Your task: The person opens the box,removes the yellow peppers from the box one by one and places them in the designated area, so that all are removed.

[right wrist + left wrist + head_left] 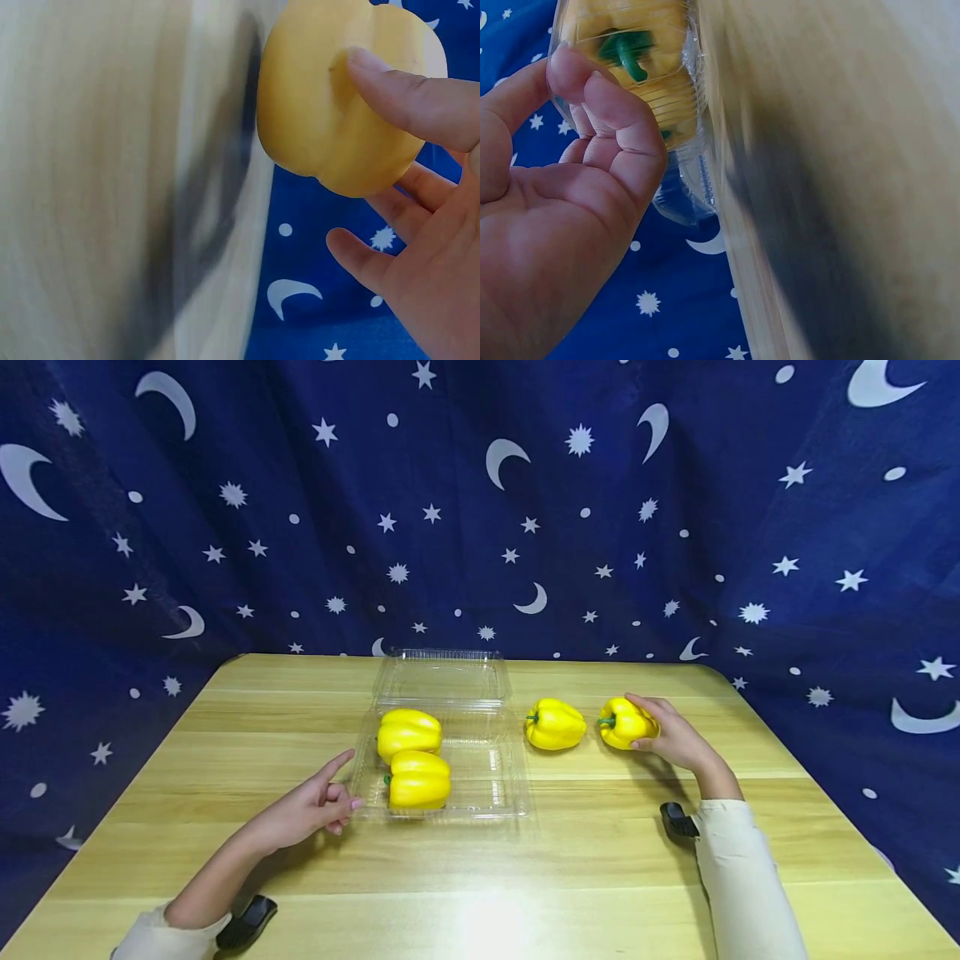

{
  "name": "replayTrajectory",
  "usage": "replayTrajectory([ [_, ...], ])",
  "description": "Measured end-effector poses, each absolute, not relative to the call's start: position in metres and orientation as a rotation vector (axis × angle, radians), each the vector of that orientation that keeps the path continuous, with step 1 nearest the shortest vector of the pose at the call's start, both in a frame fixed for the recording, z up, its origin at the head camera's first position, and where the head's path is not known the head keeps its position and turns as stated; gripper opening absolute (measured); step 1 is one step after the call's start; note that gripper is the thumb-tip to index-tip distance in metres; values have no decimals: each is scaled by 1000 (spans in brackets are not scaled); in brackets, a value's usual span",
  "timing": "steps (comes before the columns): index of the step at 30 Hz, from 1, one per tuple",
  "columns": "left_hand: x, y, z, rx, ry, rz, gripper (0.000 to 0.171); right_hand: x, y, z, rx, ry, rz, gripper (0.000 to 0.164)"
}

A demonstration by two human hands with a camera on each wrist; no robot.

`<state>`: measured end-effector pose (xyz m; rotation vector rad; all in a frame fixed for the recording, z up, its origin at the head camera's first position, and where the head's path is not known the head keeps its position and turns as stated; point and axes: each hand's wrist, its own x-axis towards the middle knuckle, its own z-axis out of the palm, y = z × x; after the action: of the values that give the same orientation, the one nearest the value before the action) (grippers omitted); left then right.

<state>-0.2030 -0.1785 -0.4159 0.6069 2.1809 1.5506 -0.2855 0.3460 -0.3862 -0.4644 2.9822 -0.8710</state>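
My right hand (671,739) grips a yellow bell pepper (621,723) over the right part of the table, its green stem facing left. In the right wrist view the thumb (401,94) presses the side of the pepper (337,97). Left of it lies another yellow bell pepper (555,724). Two more, a rear pepper (408,732) and a front pepper (420,781), sit in the left half of a clear plastic clamshell container (487,777). Close by the container's left edge is my left hand (311,802), index finger extended, other fingers bent, fingertips right at the rim.
The container's lid (442,679) lies folded back behind its base. All this stands on a light wooden table (600,860). A dark blue cloth (450,585) with white moons and stars hangs behind the table and along its sides.
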Motion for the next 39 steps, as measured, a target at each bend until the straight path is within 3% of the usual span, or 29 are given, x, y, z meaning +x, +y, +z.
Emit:
replayTrajectory([
  [39,-205,-179,-418,602,2197,1536,83,-292,344,-394,-497,2956,-874,72],
])
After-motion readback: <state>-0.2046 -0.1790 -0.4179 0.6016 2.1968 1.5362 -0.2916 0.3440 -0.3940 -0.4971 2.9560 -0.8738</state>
